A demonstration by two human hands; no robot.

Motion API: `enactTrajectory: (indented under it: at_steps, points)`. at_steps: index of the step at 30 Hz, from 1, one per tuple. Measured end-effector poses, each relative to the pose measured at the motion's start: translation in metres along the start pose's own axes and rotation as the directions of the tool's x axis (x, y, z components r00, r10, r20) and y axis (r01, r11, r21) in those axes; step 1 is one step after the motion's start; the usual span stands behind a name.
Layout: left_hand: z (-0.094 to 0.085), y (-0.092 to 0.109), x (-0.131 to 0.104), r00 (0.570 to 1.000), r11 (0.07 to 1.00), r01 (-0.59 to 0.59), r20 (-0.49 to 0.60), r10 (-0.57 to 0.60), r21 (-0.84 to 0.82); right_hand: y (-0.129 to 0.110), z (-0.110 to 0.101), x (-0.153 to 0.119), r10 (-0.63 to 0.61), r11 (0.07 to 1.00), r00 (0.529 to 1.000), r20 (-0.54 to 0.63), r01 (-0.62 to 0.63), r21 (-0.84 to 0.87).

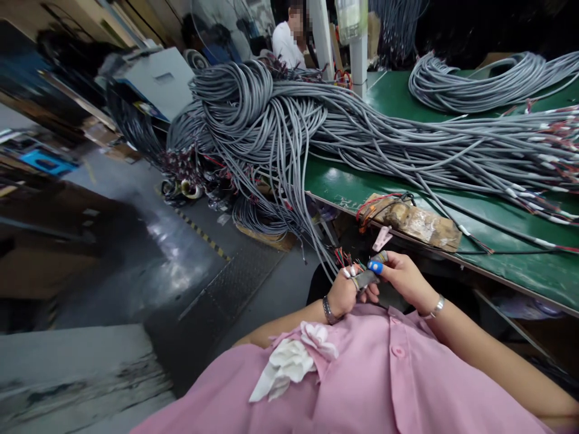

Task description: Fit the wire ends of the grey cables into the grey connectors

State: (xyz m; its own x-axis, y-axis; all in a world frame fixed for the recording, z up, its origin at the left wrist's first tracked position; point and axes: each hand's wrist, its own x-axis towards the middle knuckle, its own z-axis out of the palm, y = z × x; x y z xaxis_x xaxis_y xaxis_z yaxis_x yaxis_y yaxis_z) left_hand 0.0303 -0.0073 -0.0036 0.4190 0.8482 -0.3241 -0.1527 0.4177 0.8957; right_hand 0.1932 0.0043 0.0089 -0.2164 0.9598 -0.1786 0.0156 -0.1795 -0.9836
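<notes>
In front of my pink shirt, my two hands are close together. My left hand [344, 293] is closed around the ends of several grey cables [312, 232], whose stripped coloured wires [342, 257] fan out above the fingers. Grey tape covers its thumb. My right hand [404, 278] is pinched beside the left thumb, with blue tape on its own thumb and a grey wrap on the forefinger. Whatever sits between its fingertips is too small to make out. A pink clip [382, 239] is just above the right hand, at the bench edge.
A large heap of grey cables [244, 96] spreads across the green bench [337, 181] and hangs over its left end. A tape-wrapped block [420, 224] lies along the front edge. Another cable coil [474, 84] is farther back. One person [288, 42] sits behind the bench.
</notes>
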Motion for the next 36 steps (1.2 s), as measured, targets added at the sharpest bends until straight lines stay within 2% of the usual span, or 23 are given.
enactTrajectory:
  at_steps: [7, 16, 22, 25, 28, 32, 34, 36]
  points:
    - [0.003, -0.004, 0.004, 0.989, 0.986, -0.069, -0.136, 0.049, -0.149, 0.002, 0.007, -0.002, -0.017, 0.999, 0.996, -0.083, 0.020, 0.047]
    - [0.003, 0.001, 0.003, 0.975, 0.979, -0.128, -0.203, 0.095, -0.160, -0.001, 0.015, 0.000, -0.004, 0.994, 0.993, -0.122, 0.017, 0.106]
    - [0.002, 0.001, 0.003, 0.967, 0.978, -0.121, -0.242, 0.078, -0.170, -0.011, 0.018, -0.007, -0.059, 0.994, 0.994, -0.088, 0.067, 0.086]
    - [0.001, 0.001, 0.002, 0.964, 0.977, -0.130, -0.252, 0.085, -0.169, -0.005, 0.012, -0.011, -0.054, 0.994, 0.997, -0.062, 0.060, 0.095]
    - [0.000, 0.005, 0.001, 0.966, 0.971, -0.147, -0.239, 0.101, -0.186, 0.007, 0.001, -0.009, -0.014, 0.979, 0.995, -0.094, 0.033, 0.199]
    - [0.002, 0.018, -0.003, 0.983, 0.969, -0.128, -0.158, 0.095, -0.212, 0.013, -0.013, 0.005, 0.108, 0.901, 0.984, -0.139, -0.038, 0.431]
    - [0.005, 0.026, -0.004, 0.991, 0.974, -0.104, -0.107, 0.084, -0.203, 0.007, -0.016, 0.014, 0.148, 0.876, 0.986, -0.079, -0.093, 0.474]
    - [0.008, 0.032, -0.002, 0.997, 0.979, -0.069, -0.057, 0.059, -0.190, -0.002, -0.015, 0.020, 0.134, 0.873, 0.991, 0.017, -0.126, 0.471]
